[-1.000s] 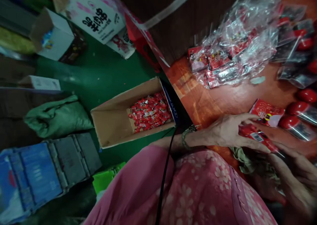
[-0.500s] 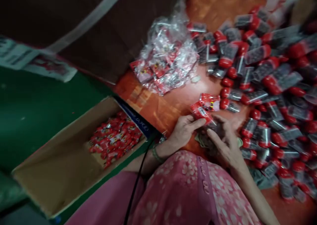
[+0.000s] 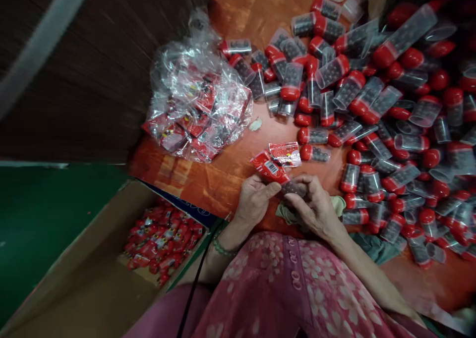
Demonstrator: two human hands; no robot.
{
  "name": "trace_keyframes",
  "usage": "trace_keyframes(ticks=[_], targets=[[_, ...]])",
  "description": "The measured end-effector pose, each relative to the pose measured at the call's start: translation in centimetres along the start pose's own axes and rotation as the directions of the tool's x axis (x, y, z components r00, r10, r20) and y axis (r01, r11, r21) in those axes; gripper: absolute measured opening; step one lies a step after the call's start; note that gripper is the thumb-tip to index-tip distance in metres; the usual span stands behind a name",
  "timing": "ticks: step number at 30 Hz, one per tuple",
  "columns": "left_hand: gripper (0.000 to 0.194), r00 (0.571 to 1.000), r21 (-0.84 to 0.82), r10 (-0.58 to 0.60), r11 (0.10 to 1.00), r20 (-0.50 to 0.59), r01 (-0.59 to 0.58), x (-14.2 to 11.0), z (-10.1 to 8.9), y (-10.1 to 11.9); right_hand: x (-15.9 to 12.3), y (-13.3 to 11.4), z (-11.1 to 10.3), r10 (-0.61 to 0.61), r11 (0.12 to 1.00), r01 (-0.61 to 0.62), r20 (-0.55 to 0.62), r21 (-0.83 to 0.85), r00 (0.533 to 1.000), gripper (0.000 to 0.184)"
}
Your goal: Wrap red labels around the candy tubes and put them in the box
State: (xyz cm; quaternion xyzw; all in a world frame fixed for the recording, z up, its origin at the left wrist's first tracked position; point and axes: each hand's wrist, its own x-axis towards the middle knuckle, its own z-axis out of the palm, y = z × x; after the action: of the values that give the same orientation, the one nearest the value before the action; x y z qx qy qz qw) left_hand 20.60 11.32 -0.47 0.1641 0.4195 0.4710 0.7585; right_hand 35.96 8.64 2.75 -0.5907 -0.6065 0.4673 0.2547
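Note:
A small red packet (image 3: 268, 165) with a barcode is pinched between the thumb and fingers of my left hand (image 3: 255, 199). My right hand (image 3: 317, 208) grips a clear capsule (image 3: 293, 187) of dark beads, its end meeting the packet's lower edge; whether it sits inside the packet I cannot tell. Just beyond my fingers, a flat red packet (image 3: 285, 154) lies on the orange surface (image 3: 234, 174). A crumpled pale green cloth (image 3: 337, 205) shows around and below my right hand.
Red-capped clear capsules (image 3: 366, 100) with dark beads are heaped on the right. A clear plastic bag (image 3: 197, 85) of red packets lies at the upper left. On the lower left, a cardboard box (image 3: 80, 263) holds a pile of red packets (image 3: 163, 236). A black cord crosses my left forearm.
The view has shifted to the right, so things appear farther left. My hands still hold the packet and the capsule together in nearly the same pose.

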Motion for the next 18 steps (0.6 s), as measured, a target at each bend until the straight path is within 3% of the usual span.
trace_keyframes(ticks=[3, 5, 8, 10, 12, 16, 18], targets=[[0.04, 1.0, 0.035, 0.011, 0.999, -0.013, -0.01, 0.3, -0.1, 0.2, 0.3, -0.2, -0.1, -0.004, 1.0, 0.005, 0.021, -0.007, 1.0, 0.024], [0.039, 1.0, 0.074, 0.001, 0.997, 0.011, -0.002, 0.3, -0.3, 0.3, 0.6, -0.4, -0.1, 0.047, 0.992, -0.053, 0.057, 0.112, 0.997, 0.021], [0.038, 0.998, 0.114, -0.028, 0.993, 0.05, 0.022, 0.1, -0.3, 0.5, 1.1, -0.6, -0.1, 0.153, 0.893, -0.224, 0.204, 0.39, 0.967, 0.026], [0.036, 0.997, 0.113, -0.051, 0.993, 0.064, 0.044, 0.0, -0.2, 0.7, 1.5, -0.6, 0.0, 0.181, 0.82, -0.309, 0.294, 0.482, 0.939, 0.03], [0.033, 0.998, 0.091, -0.05, 0.995, 0.043, 0.046, 0.1, 0.1, 0.9, 1.6, -0.5, 0.2, 0.182, 0.847, -0.283, 0.255, 0.45, 0.95, 0.03], [0.033, 0.996, 0.06, -0.009, 0.998, -0.092, 0.015, 0.7, 0.5, 0.9, 1.6, -0.4, 0.5, 0.073, 0.982, -0.077, 0.033, 0.172, 0.997, 0.021], [0.034, 0.99, 0.05, -0.011, 0.999, -0.142, 0.018, 0.8, 0.5, 0.7, 1.7, -0.4, 0.6, 0.077, 0.976, -0.088, 0.064, 0.2, 0.995, 0.021]])
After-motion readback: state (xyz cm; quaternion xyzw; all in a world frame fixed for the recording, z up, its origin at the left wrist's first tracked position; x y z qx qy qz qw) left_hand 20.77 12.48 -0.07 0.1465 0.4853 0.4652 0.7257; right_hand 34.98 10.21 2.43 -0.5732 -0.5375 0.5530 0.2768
